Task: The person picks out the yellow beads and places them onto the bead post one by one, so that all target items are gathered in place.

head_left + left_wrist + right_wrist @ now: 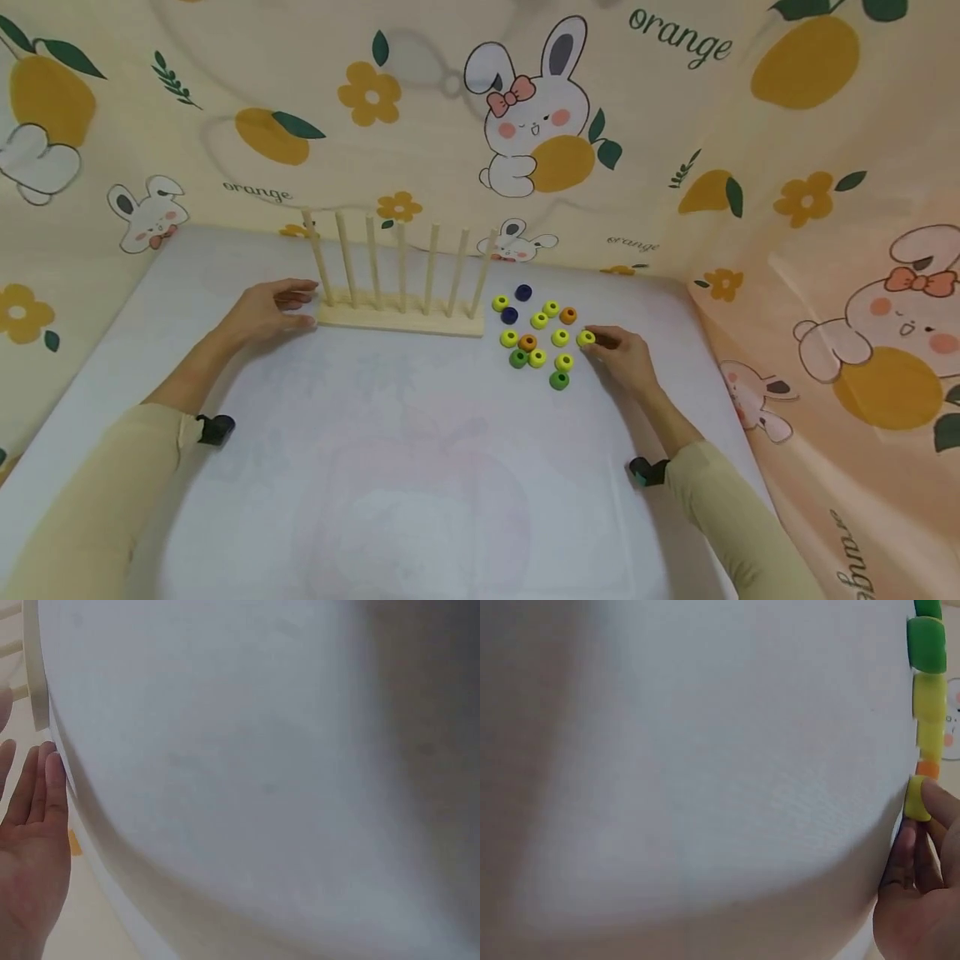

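Observation:
At the back of the table stands a wooden peg rack, a flat base with several upright bare pegs. My left hand is at the rack's left end, thumb and fingers apart, fingertips right at the base. In the left wrist view the left hand shows its palm and fairly straight fingers. To the rack's right, my right hand pinches a yellow bead at the right side of a bead group. The right wrist view shows the thumb and fingertips of the right hand on that yellow bead.
Loose beads with holes lie right of the rack: several yellow ones, two dark blue, two orange and two green. A patterned cloth hangs behind the white table and along its sides.

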A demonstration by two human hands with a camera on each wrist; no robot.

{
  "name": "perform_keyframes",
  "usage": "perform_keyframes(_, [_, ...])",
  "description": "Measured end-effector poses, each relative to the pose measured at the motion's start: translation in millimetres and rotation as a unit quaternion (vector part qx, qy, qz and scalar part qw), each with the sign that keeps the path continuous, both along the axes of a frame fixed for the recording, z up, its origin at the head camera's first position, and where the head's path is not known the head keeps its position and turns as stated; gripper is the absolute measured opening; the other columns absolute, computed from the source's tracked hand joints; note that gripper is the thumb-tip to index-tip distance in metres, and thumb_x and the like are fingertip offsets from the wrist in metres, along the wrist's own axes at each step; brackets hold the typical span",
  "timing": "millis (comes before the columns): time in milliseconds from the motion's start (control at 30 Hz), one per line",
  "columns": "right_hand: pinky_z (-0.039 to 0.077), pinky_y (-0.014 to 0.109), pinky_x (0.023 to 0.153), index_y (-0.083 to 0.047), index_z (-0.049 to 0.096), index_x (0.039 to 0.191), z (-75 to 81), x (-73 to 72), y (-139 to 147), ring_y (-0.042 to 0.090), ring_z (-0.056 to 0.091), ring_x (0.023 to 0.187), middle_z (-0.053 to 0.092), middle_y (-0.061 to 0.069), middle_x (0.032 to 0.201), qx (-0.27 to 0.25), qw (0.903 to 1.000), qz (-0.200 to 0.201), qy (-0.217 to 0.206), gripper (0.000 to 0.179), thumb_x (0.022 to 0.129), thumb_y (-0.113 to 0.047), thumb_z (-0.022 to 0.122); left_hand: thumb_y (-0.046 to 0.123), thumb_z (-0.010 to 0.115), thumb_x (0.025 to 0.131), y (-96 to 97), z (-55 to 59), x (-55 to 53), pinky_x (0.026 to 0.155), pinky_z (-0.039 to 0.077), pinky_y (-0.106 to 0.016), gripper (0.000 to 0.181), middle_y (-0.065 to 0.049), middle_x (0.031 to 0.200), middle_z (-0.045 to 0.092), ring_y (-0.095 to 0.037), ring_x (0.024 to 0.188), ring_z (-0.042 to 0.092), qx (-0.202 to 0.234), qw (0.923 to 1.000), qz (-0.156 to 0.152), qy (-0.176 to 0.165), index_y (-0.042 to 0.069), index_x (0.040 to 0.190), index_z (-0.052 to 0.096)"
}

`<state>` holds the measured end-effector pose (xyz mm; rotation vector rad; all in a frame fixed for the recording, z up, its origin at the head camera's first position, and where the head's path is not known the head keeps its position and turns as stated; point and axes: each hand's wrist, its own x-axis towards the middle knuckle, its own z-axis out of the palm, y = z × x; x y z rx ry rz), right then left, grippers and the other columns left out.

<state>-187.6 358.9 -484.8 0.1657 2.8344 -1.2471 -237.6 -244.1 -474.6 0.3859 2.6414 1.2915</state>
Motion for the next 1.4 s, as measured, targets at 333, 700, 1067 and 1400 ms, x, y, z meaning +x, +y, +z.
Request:
perform_keyframes(333, [0.053, 0.041, 0.096, -0.01, 0.067, 0.129, 5.2, -3.7, 0.8, 0.028, 0.061, 0.112, 0.065, 0.012, 0.126, 0.007, 1.0, -0.001, 0.004, 0.038, 0.093, -0.021, 0.072, 0.011, 0.079, 0.086, 10.5, -2.3, -4.7, 0.104, 0.046, -0.049, 0.065, -0.028, 0.134, 0.057, -0.042, 0.122, 0.056, 0.016, 0.9997, -0.011, -0.016, -0.006, 0.141, 0.049])
perform_keyframes(700, [0.053, 0.017, 0.081, -0.013, 0.067, 0.13, 31.1, -4.4, -2.8, 0.02, 0.067, 0.105, 0.067, 0.011, 0.125, -0.032, 0.9988, -0.005, 0.036, 0.04, 0.093, -0.028, 0.071, 0.006, 0.079, 0.084, 14.0, -9.8, -12.6, 0.102, 0.047, -0.046, 0.067, -0.03, 0.131, 0.058, -0.042, 0.119, 0.057, 0.019, 0.9995, -0.018, -0.015, -0.007, 0.141, 0.047])
perform_keyframes(1067, [0.052, 0.019, 0.085, -0.011, 0.068, 0.127, 62.7, -11.9, -16.5, 0.012, 0.064, 0.1, 0.069, 0.01, 0.119, -0.112, 0.9911, 0.0, 0.071, 0.04, 0.091, -0.026, 0.074, 0.008, 0.081, 0.083, 18.5, -3.0, -13.8, 0.108, 0.042, -0.052, 0.066, -0.033, 0.132, 0.053, -0.046, 0.122, 0.052, -0.003, 0.9993, -0.022, -0.029, -0.012, 0.137, 0.048])
perform_keyframes(1400, [0.051, 0.023, 0.089, -0.009, 0.065, 0.131, 88.5, -17.8, -31.2, 0.014, 0.062, 0.106, 0.064, 0.005, 0.126, -0.112, 0.9887, 0.044, 0.089, 0.044, 0.092, -0.028, 0.074, 0.012, 0.082, 0.083, 20.8, -0.7, -15.2, 0.108, 0.042, -0.052, 0.073, -0.035, 0.136, 0.05, -0.047, 0.125, 0.05, -0.022, 0.9987, -0.019, -0.042, -0.014, 0.139, 0.043])
